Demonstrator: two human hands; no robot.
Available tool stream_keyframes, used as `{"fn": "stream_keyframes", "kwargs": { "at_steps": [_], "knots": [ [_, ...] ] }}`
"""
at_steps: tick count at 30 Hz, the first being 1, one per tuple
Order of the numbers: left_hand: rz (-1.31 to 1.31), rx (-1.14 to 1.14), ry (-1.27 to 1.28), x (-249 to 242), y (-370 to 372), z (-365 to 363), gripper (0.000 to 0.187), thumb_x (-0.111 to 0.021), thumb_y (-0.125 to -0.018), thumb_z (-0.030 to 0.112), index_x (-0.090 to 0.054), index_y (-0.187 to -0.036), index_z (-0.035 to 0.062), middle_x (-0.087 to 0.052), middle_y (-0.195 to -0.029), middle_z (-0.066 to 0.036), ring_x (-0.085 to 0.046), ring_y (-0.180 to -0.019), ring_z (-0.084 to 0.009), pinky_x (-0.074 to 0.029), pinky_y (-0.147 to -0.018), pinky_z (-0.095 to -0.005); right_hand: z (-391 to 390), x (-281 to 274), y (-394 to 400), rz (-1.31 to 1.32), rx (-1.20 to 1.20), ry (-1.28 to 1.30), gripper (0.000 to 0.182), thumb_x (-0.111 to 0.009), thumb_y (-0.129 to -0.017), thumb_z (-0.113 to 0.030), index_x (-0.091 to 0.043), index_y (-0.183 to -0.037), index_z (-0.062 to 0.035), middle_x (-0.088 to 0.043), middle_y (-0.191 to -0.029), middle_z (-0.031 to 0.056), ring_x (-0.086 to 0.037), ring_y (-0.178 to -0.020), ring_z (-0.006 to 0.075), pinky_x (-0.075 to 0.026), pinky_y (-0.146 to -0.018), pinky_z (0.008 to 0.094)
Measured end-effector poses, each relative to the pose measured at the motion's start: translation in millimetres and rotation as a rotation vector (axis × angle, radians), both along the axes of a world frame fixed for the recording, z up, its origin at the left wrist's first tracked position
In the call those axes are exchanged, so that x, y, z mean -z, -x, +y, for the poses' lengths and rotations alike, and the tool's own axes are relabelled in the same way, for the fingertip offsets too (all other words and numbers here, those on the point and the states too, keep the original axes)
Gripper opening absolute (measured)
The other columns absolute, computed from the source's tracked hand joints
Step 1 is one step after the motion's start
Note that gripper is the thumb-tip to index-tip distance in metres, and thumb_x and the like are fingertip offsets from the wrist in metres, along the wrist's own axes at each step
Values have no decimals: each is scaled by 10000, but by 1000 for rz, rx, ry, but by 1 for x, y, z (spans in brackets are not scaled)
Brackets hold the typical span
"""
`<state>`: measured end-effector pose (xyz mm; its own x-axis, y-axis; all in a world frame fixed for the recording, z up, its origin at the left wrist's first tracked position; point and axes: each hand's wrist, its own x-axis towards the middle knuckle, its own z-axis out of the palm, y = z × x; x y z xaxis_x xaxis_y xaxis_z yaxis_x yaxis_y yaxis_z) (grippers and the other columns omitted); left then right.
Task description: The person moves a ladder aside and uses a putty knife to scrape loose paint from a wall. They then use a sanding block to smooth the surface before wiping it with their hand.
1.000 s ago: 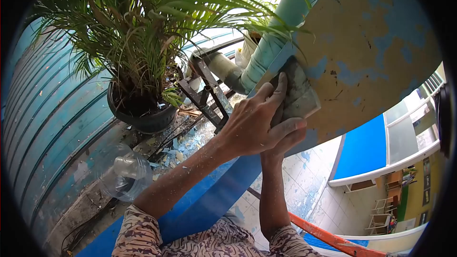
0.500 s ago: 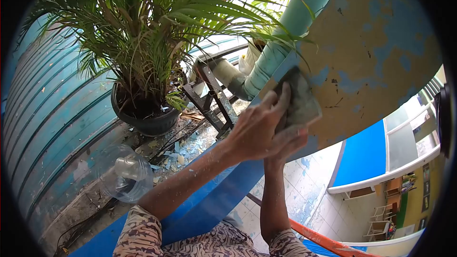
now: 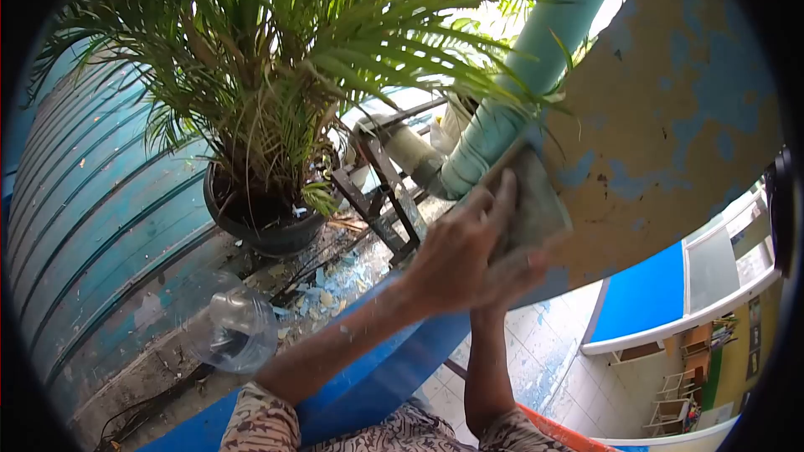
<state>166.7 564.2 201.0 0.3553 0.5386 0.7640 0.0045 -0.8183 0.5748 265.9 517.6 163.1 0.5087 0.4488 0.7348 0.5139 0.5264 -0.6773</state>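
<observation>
A worn grey sheet of sandpaper (image 3: pixel 540 201) lies against the edge of a curved panel (image 3: pixel 662 151) with patchy tan and light blue paint. My left hand (image 3: pixel 456 255) grips the sheet from the left, its index finger stretched along it. Below and partly behind it, my right hand (image 3: pixel 515 276) closes on the sheet's lower end; its fingers are blurred by motion. Both forearms reach over a blue painted ledge (image 3: pixel 368 368).
At left, a potted palm (image 3: pixel 268 238) stands by a teal ribbed wall (image 3: pixel 92 226). A clear plastic container (image 3: pixel 239 326) lies near paint flakes (image 3: pixel 327 285). Behind are a metal frame (image 3: pixel 389 192) and a teal pipe (image 3: pixel 548 33). An orange bar (image 3: pixel 557 431) crosses the lower right.
The whole view has shifted slightly, so the plant, pipe and panel sit lower and farther right. Both hands stay on the sandpaper at the panel's edge, now more blurred.
</observation>
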Motion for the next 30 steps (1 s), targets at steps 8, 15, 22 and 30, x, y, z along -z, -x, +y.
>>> {"fn": "stream_keyframes", "kwargs": {
  "at_steps": [8, 15, 22, 30],
  "knots": [
    [97, 119, 106, -20, 4, -9, 962, -653, -944, 562, -371, -1464, -197, -553, -994, -230, -662, -769, -353, -564, -676, -449, -2, 1, -13, -62, 40, 88, 385, -621, -980, -271, -612, -1197, 47, -679, -1004, 205, -695, -909, 325, -533, -749, 407],
    [53, 57, 21, -31, -4, 2, 952, -651, -947, 558, -377, -1464, -193, -571, -1035, -259, -677, -830, -385, -570, -721, -465, 7, -17, -23, -137, 66, 139, 385, -624, -975, -265, -613, -1200, 47, -679, -1007, 210, -696, -909, 329, -534, -752, 407],
    [25, 55, 27, -29, -1, -1, 936, -654, -943, 559, -407, -1446, -191, -581, -1103, -314, -683, -893, -442, -575, -764, -482, 5, -29, -7, -202, 82, 157, 386, -627, -969, -260, -613, -1203, 47, -679, -1009, 215, -697, -909, 334, -535, -755, 408],
    [-27, 28, -34, -34, -5, 5, 886, -653, -954, 519, -423, -1429, -193, -550, -1290, -389, -692, -989, -495, -588, -835, -501, 5, -44, -4, -265, 118, 212, 387, -630, -962, -253, -613, -1206, 46, -680, -1011, 221, -698, -909, 339, -536, -758, 408]
  ]
}}
